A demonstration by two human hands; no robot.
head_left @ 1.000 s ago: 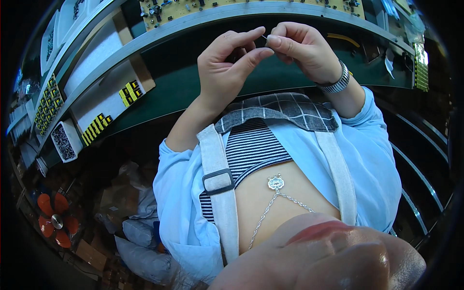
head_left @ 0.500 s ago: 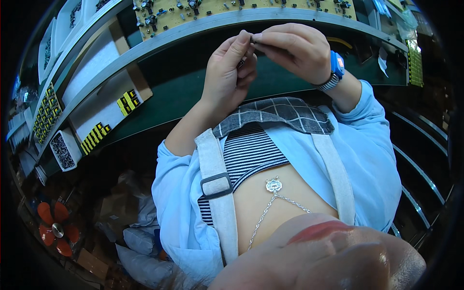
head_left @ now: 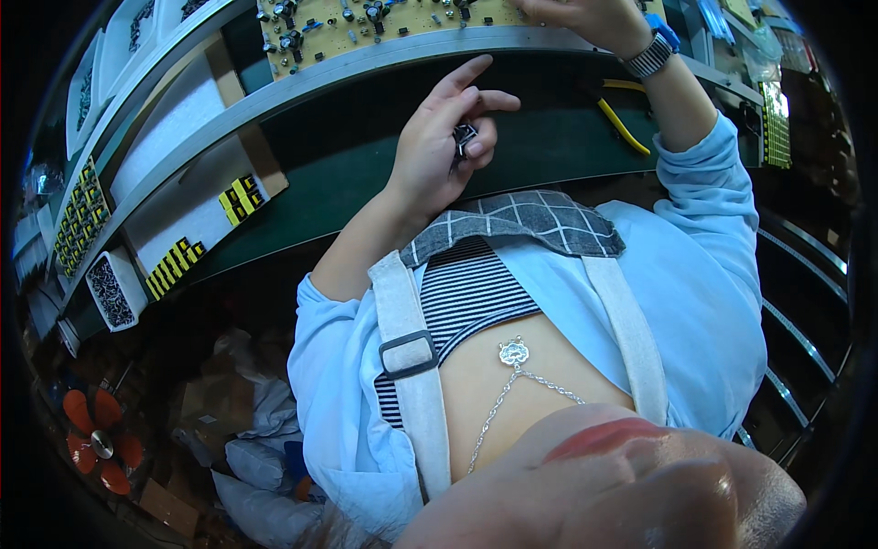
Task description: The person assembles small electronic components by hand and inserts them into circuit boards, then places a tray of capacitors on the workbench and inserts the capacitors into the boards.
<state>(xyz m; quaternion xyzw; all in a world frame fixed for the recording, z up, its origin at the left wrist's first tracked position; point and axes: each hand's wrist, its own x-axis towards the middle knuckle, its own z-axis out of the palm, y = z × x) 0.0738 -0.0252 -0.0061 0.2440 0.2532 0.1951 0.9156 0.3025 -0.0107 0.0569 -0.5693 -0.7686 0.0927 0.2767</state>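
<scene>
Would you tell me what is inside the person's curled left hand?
A few small dark electronic components with thin metal leads show between the fingers of the left hand. How many there are cannot be seen, since the palm and the curled fingers cover the rest.

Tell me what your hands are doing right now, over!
Left hand holds small dark parts, fingers curled round them. Right hand up at the yellow circuit board. Yellow-handled pliers lie nearby, nothing in the way.

A few small dark components point(head_left: 464, 139) with thin metal legs sit bunched together, too small to tell apart. They are cupped in the left hand point(head_left: 439, 146), above the near edge of the green counter point(head_left: 347, 174).
</scene>
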